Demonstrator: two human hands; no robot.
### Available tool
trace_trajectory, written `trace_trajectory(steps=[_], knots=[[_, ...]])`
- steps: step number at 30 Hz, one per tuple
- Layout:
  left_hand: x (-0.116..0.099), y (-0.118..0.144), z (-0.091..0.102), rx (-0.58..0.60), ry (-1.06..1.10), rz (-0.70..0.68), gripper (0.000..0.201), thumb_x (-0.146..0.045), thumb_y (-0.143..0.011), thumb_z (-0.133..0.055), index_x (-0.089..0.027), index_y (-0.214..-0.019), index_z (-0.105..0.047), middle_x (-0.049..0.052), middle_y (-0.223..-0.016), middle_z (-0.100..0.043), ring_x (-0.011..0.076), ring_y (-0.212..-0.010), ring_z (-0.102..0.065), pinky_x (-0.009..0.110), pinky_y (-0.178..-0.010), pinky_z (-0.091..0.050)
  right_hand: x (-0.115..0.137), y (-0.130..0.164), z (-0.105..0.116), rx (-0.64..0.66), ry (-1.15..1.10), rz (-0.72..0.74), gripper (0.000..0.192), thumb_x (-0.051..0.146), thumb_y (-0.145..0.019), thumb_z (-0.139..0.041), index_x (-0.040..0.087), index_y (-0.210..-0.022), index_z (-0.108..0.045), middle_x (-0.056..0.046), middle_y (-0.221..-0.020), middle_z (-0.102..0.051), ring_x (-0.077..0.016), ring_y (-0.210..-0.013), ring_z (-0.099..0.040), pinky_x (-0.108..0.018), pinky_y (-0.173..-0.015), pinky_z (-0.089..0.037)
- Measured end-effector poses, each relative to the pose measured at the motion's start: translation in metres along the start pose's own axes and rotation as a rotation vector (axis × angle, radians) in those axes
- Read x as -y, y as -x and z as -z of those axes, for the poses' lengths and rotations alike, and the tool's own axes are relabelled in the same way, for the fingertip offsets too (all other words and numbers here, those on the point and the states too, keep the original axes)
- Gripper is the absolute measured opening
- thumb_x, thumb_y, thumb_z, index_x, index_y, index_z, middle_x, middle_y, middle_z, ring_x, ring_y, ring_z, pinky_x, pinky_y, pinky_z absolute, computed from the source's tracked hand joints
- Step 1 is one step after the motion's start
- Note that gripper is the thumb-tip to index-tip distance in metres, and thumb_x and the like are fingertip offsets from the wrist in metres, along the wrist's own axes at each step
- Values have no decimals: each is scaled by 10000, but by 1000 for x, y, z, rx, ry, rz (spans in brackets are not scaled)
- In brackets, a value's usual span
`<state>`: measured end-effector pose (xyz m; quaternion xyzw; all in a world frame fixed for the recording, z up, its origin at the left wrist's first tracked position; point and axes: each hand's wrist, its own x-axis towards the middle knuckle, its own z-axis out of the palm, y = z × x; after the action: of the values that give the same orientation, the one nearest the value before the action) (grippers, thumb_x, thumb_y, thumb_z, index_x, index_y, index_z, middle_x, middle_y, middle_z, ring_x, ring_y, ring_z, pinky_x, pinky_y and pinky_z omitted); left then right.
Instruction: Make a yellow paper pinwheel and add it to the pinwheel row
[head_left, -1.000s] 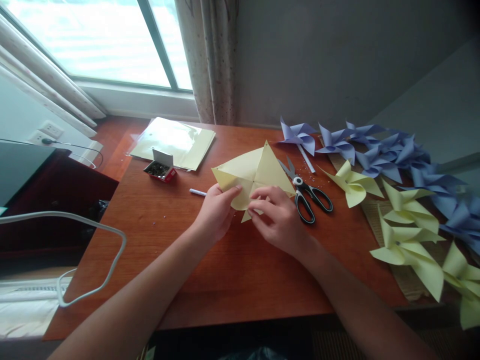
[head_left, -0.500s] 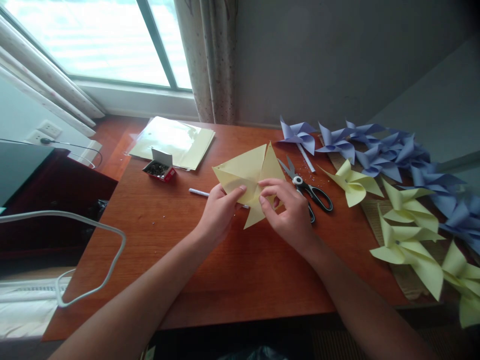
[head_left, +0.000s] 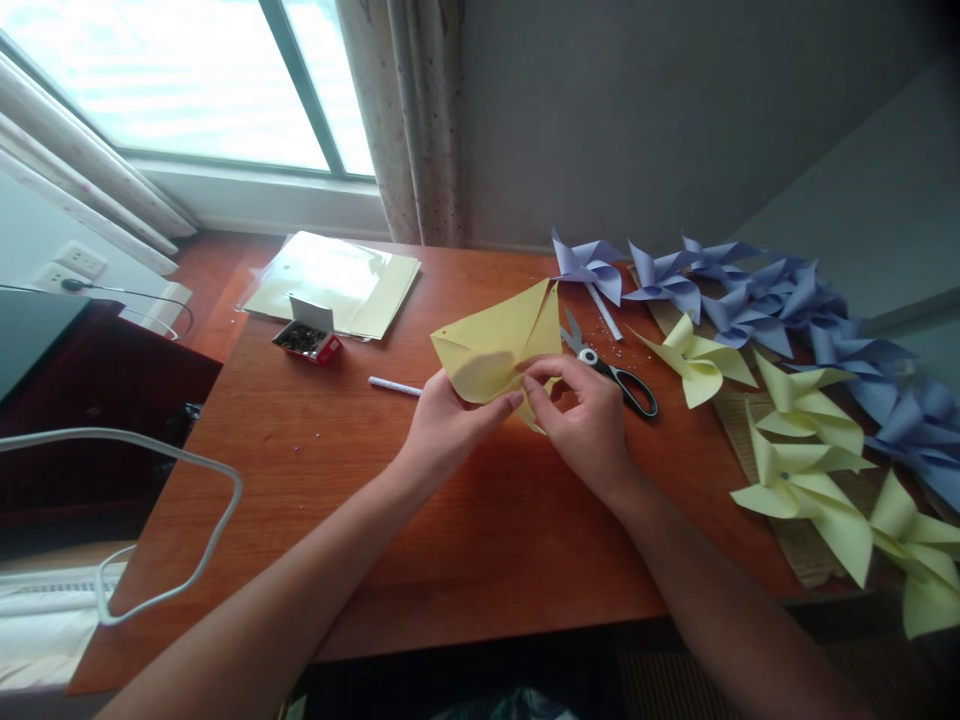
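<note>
A slit sheet of yellow paper with small holes near its corners is held up above the table in both hands. My left hand grips its lower left side, the thumb reaching to the middle. From the right, my right hand pinches the paper near its centre, and one flap there is bent over. Just behind my right hand lie open scissors with black handles, partly covered by it. A rolled white paper stick lies to the left, its right end hidden by my left hand.
A small red box of dark metal pieces stands open by a stack of yellow sheets. Several yellow pinwheels and blue-purple pinwheels cover the table's right side. A white cable loops at the left edge.
The lower flap of the yellow paper has been folded up towards the middle. My left thumb has moved right to the centre, close to my right fingertips. The view has shifted slightly.
</note>
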<state>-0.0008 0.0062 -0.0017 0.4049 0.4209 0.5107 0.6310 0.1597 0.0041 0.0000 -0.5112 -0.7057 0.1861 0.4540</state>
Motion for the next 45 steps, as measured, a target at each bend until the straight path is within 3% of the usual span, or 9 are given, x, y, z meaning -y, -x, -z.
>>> trace_trajectory(steps=[6, 12, 20, 25, 27, 34, 39, 45], knots=[[2, -1, 2, -73, 17, -9, 402, -252, -639, -905, -143, -1007, -787, 109, -1053, -788, 292, -1034, -716, 328, -898, -554, 1, -1, 1, 25, -39, 1, 96, 187, -906, -620, 220, -851, -692, -40, -912, -744, -180, -791, -676, -294, -610, -510], [3, 0, 2, -63, 10, -4, 328, -262, -684, -881, -148, -976, -785, 95, -1004, -795, 265, -962, -728, 308, -846, -560, -3, 0, 0, 24, -22, -1, 82, 194, -900, -638, 214, -848, -698, -41, -874, -714, -169, -733, -633, -298, -589, -497], [1, -1, 1, -65, 95, 56, 407, -284, -622, -914, -134, -976, -780, 110, -1005, -791, 298, -969, -727, 334, -830, -557, -2, 0, 0, 30, -27, -9, 97, 222, -915, -624, 220, -840, -686, -38, -880, -710, -174, -747, -634, -305, -597, -502], [1, -1, 2, -79, 164, 114, 352, -266, -695, -866, -137, -1001, -749, 105, -1015, -786, 251, -900, -729, 304, -762, -553, 2, 2, 3, 5, -58, -35, 98, 283, -938, -616, 233, -1004, -668, -37, -924, -706, -176, -754, -636, -320, -642, -521], [0, -1, 3, -96, 199, 139, 322, -258, -719, -847, -135, -996, -738, 105, -1001, -786, 235, -864, -730, 294, -733, -549, 3, 4, 5, 8, -45, 34, 109, 304, -946, -612, 234, -1018, -654, -43, -915, -702, -187, -769, -639, -340, -677, -527], [-5, -4, 5, -188, 279, 190, 372, -258, -654, -881, -132, -967, -725, 78, -872, -785, 228, -814, -729, 274, -693, -529, 5, 12, 0, 133, 226, 502, 117, 322, -906, -695, 255, -997, -663, -57, -956, -748, -239, -873, -656, -409, -790, -489], [-4, -5, 5, -211, 265, 191, 361, -269, -662, -883, -125, -953, -727, 68, -849, -781, 174, -681, -695, 269, -675, -528, 9, 14, -7, 216, 352, 597, 115, 314, -945, -660, 228, -1018, -681, -57, -1039, -766, -235, -944, -648, -433, -857, -433], [-3, -6, 7, -218, 313, 195, 273, -222, -658, -884, -110, -842, -715, 48, -780, -762, 116, -584, -647, 205, -556, -486, 8, 14, -12, 156, 475, 616, 109, 146, -944, -642, 217, -1003, -701, -10, -1013, -772, -190, -944, -634, -413, -900, -391]])
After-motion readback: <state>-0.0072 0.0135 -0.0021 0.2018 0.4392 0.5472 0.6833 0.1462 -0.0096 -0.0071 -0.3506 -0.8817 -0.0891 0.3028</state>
